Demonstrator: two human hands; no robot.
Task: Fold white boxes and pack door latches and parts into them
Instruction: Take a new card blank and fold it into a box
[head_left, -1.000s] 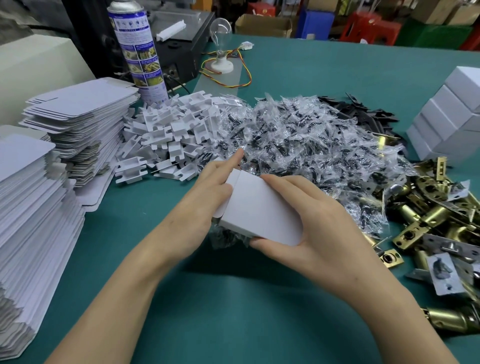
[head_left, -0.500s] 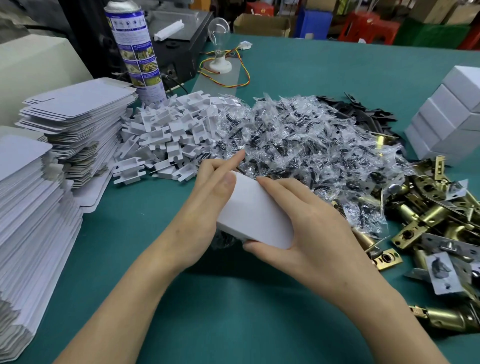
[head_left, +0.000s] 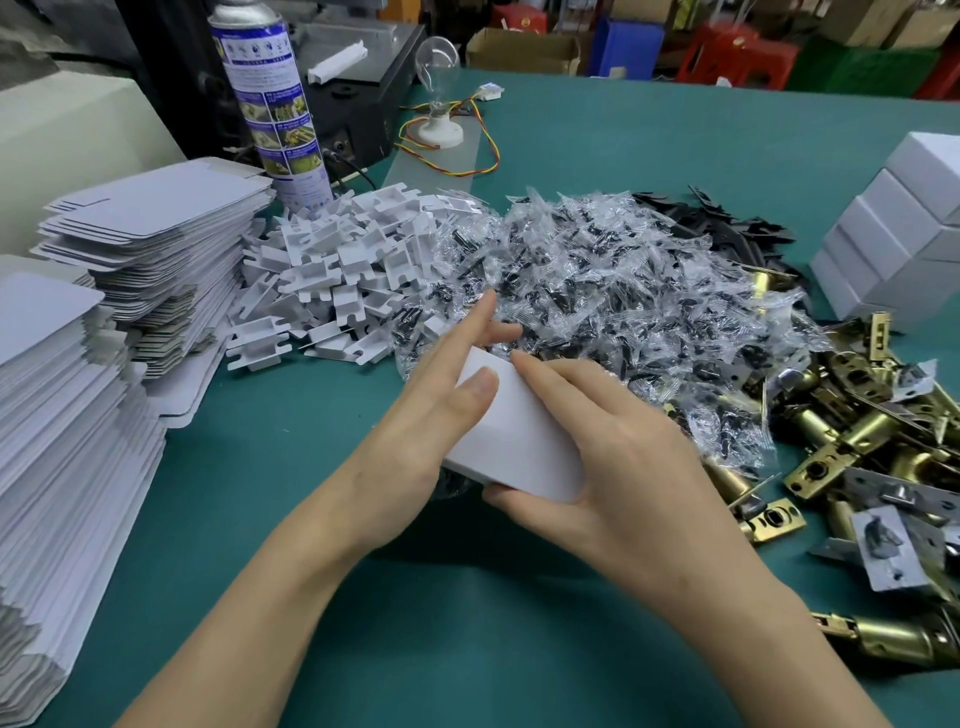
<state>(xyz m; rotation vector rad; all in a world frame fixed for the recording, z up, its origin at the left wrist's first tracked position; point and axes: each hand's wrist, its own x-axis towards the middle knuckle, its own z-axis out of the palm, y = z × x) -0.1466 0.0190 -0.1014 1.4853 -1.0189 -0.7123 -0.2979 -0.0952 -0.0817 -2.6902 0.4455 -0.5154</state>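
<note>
A folded white box (head_left: 511, 441) sits between both my hands above the green table (head_left: 467, 623). My left hand (head_left: 431, 421) grips its left end, thumb on top and index finger stretched past the far edge. My right hand (head_left: 613, 457) wraps the right side, thumb under the near edge and fingers lying across the top. Behind the box lies a heap of clear bags of black screws (head_left: 623, 291). Brass door latches (head_left: 857, 441) are piled at the right. Whether the box holds anything is hidden.
Stacks of flat white box blanks (head_left: 150, 234) stand at the left, with a taller stack (head_left: 52, 415) nearer. White card inserts (head_left: 343, 265) lie beside them. A spray can (head_left: 270, 98) and a light bulb (head_left: 439, 57) stand behind. Finished white boxes (head_left: 904, 228) are stacked at far right.
The open end flap of the box has been pushed shut by my left hand. The box has tilted a little and both hands have closed in around it.
</note>
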